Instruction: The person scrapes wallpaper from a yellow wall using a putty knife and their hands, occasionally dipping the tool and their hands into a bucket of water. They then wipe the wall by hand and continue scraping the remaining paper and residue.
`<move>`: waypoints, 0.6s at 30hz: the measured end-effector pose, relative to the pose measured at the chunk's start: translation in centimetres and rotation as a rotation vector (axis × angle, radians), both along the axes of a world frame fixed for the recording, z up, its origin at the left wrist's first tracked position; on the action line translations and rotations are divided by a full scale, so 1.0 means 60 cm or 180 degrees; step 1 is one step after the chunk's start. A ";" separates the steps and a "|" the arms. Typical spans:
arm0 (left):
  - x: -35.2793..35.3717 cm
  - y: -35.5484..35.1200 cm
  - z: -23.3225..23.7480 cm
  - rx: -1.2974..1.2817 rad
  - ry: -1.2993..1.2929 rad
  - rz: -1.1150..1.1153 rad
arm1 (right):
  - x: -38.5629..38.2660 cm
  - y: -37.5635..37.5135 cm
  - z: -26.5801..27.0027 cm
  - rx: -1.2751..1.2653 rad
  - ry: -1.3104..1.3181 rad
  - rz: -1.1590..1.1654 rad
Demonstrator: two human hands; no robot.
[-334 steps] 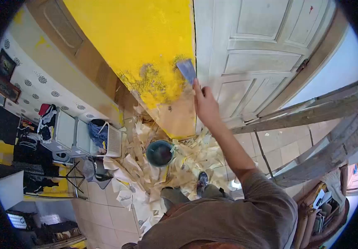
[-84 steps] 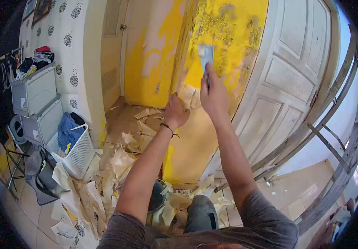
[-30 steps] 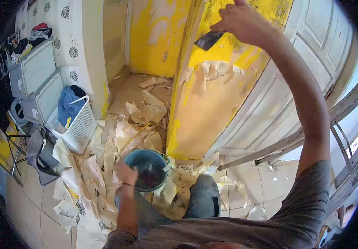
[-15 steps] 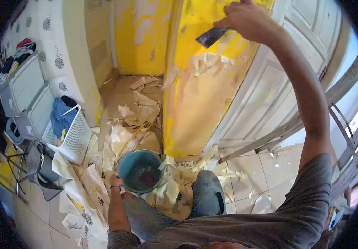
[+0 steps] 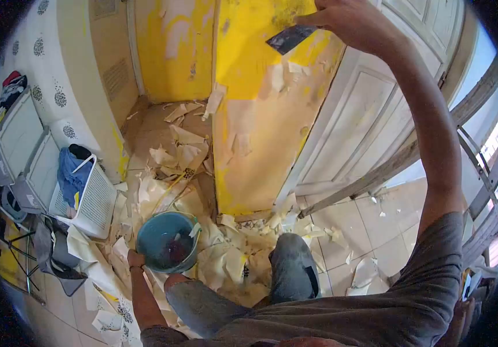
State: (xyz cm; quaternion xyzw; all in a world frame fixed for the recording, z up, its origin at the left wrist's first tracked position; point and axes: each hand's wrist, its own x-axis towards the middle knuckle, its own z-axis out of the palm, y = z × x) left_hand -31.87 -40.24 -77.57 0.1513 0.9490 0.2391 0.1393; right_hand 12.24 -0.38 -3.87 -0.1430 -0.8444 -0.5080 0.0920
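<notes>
My right hand (image 5: 350,22) is closed on a scraper (image 5: 289,39), whose dark, wide blade lies close to the yellow-painted wall (image 5: 247,52); its handle is mostly hidden by the fingers. Below the blade, loose scraps (image 5: 278,77) of paint or paper hang on the wall, and the lower part is bare beige. Low on the left, my left hand (image 5: 136,258) grips the rim of a blue-green bucket (image 5: 165,228). Something dark and reddish, not clear, lies at the bucket's bottom, and a pale scrap touches its right rim.
Torn wallpaper (image 5: 226,260) covers the floor around my knees. A white laundry basket (image 5: 95,199) with clothes stands left, beside grey boxes (image 5: 17,133). On the right are a white panelled door (image 5: 353,127) and a slanting wooden pole (image 5: 376,176).
The view has shifted, so the wall appears further left. My left hand and the bucket have moved a little left. The scraper stays near the same part of the wall.
</notes>
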 end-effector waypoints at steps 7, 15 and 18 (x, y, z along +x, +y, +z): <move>0.000 -0.011 -0.081 0.0012 0.0425 -0.0207 | -0.029 0.062 -0.151 -0.0046 -0.0576 0.0514; 0.002 -0.003 -0.108 -0.0205 0.0739 -0.0788 | 0.049 0.035 0.041 0.0334 0.0260 -0.0092; -0.014 0.005 -0.073 -0.0414 0.0707 -0.1001 | 0.050 0.033 0.032 0.0520 0.0270 0.0109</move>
